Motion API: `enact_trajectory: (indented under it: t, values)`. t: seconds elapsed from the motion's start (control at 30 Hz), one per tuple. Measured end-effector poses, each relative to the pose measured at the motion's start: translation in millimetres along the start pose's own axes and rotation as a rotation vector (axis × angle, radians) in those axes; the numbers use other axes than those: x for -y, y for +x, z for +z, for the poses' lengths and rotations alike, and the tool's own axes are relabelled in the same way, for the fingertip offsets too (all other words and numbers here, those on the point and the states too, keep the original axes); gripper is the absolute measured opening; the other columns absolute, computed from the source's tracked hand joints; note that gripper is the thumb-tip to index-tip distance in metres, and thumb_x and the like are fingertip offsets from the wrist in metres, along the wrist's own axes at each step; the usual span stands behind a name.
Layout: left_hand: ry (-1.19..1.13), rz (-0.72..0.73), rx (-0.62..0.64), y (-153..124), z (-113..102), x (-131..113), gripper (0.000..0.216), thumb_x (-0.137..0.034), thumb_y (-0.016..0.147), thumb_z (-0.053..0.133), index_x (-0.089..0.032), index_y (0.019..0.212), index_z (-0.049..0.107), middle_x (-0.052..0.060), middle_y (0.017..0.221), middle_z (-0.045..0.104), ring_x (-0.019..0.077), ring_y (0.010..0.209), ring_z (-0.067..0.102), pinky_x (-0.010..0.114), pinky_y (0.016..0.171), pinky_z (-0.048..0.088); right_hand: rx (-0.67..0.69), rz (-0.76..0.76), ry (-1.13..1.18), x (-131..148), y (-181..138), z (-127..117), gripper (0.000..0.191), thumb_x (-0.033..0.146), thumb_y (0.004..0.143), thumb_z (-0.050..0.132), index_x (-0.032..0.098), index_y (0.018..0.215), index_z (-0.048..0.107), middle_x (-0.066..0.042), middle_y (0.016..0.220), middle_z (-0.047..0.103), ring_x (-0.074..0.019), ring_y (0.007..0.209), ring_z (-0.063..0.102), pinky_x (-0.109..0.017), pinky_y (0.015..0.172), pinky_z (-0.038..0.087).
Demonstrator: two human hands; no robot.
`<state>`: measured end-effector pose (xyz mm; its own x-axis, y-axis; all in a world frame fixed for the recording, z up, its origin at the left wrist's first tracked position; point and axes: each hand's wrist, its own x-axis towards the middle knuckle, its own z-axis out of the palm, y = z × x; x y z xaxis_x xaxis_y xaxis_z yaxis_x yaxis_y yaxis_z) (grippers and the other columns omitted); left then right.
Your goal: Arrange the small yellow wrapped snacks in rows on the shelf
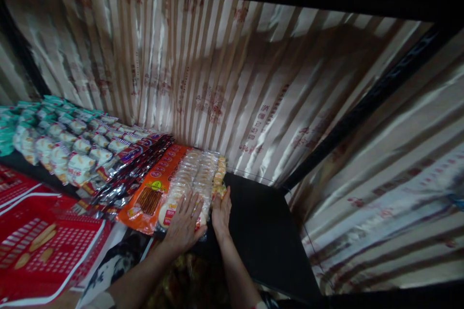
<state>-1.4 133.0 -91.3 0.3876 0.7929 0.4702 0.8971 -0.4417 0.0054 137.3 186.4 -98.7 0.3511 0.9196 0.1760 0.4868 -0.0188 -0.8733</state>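
On a black shelf (264, 222), clear packs of round pale crackers (194, 169) stand in rows. My left hand (186, 219) lies flat on the front of these packs with its fingers stretched out. Against their right side, my right hand (221, 210) rests with its fingers straight and close together, touching a yellowish snack pack (219, 174) at the row's end. Left of the crackers is an orange snack bag (155, 193) with brown sticks pictured on it. Neither hand is wrapped round anything.
More snack bags (81, 154), white and green, fill the shelf to the left. A red basket or bag (50, 236) sits at the lower left. Pleated printed sheeting (217, 77) hangs behind, and a black slanted post (348, 111) stands at the right.
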Motion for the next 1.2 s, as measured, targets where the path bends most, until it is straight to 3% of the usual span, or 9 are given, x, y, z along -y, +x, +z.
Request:
enact_trajectory:
  t: [0.2, 0.33, 0.53, 0.63, 0.77, 0.87, 1.07, 1.2]
  values:
    - [-0.009, 0.001, -0.016, -1.7, 3.7, 0.4, 0.07, -0.047, 0.079, 0.05, -0.016, 0.137, 0.028, 0.013, 0.143, 0.033, 0.0289, 0.133, 0.024, 0.048, 0.108, 0.016, -0.011, -0.102, -0.015, -13.4, -15.9, -11.8, 0.064, 0.047, 0.08, 0.04, 0.008, 0.132, 0.037, -0.019, 0.13, 0.047, -0.0283, 0.121, 0.043, -0.043, 0.101, 0.032]
    - [0.013, 0.001, -0.029, -2.6, 3.8, -0.9, 0.07, -0.048, 0.08, 0.049, -0.016, 0.138, 0.028, 0.012, 0.143, 0.034, 0.0286, 0.133, 0.024, 0.048, 0.108, 0.016, -0.05, -0.191, -0.021, -14.6, -16.3, -8.8, 0.055, 0.043, 0.079, 0.045, 0.013, 0.125, 0.047, -0.015, 0.127, 0.051, -0.0269, 0.12, 0.044, -0.042, 0.098, 0.036]
    - [0.048, -0.008, -0.08, -2.3, -0.2, -3.7, 0.068, -0.051, 0.081, 0.048, -0.018, 0.138, 0.029, 0.014, 0.143, 0.032, 0.0305, 0.133, 0.023, 0.049, 0.106, 0.019, -0.051, -0.14, 0.09, -17.7, -13.3, -2.4, 0.058, 0.044, 0.077, 0.048, 0.017, 0.128, 0.043, -0.011, 0.118, 0.059, -0.0245, 0.108, 0.054, -0.038, 0.089, 0.043]
    - [0.052, -0.005, -0.08, -1.9, -3.4, -3.5, 0.067, -0.053, 0.08, 0.049, -0.02, 0.136, 0.032, 0.014, 0.143, 0.031, 0.0308, 0.133, 0.023, 0.05, 0.106, 0.021, -0.038, -0.113, 0.118, -22.1, -13.6, -3.6, 0.063, 0.049, 0.076, 0.049, 0.015, 0.129, 0.043, -0.014, 0.124, 0.054, -0.0254, 0.113, 0.051, -0.039, 0.093, 0.041]
    - [0.071, -0.006, -0.05, -0.8, -5.7, -3.1, 0.072, -0.056, 0.075, 0.055, -0.022, 0.135, 0.034, 0.013, 0.141, 0.035, 0.0315, 0.133, 0.025, 0.051, 0.105, 0.025, 0.017, -0.034, 0.11, -25.0, -12.0, -4.2, 0.065, 0.053, 0.082, 0.034, 0.01, 0.129, 0.043, -0.016, 0.134, 0.044, -0.0249, 0.126, 0.039, -0.041, 0.104, 0.03]
    - [0.08, 0.002, -0.042, -0.5, -6.1, -4.4, 0.072, -0.055, 0.076, 0.054, -0.02, 0.135, 0.034, 0.014, 0.14, 0.038, 0.0303, 0.132, 0.028, 0.05, 0.105, 0.026, 0.023, -0.034, 0.112, -23.6, -11.8, -4.3, 0.063, 0.052, 0.084, 0.03, 0.01, 0.128, 0.043, -0.016, 0.134, 0.045, -0.0239, 0.126, 0.038, -0.04, 0.105, 0.028]
    - [0.073, 0.035, -0.043, 0.2, -14.2, -15.6, 0.058, -0.042, 0.085, 0.045, -0.016, 0.136, 0.033, 0.013, 0.143, 0.033, 0.0292, 0.134, 0.022, 0.049, 0.107, 0.022, -0.02, -0.061, 0.128, -18.1, -15.7, -7.9, 0.053, 0.047, 0.085, 0.031, 0.009, 0.116, 0.051, -0.018, 0.118, 0.057, -0.0252, 0.111, 0.052, -0.04, 0.095, 0.038]
    - [0.032, 0.071, -0.052, 4.7, -15.5, -28.4, 0.05, -0.026, 0.084, 0.041, -0.013, 0.132, 0.039, 0.013, 0.138, 0.04, 0.0278, 0.134, 0.023, 0.048, 0.109, 0.016, -0.06, -0.061, 0.146, -19.3, -15.1, -7.4, 0.047, 0.045, 0.084, 0.033, 0.012, 0.11, 0.053, -0.017, 0.107, 0.063, -0.0247, 0.099, 0.06, -0.038, 0.087, 0.044]
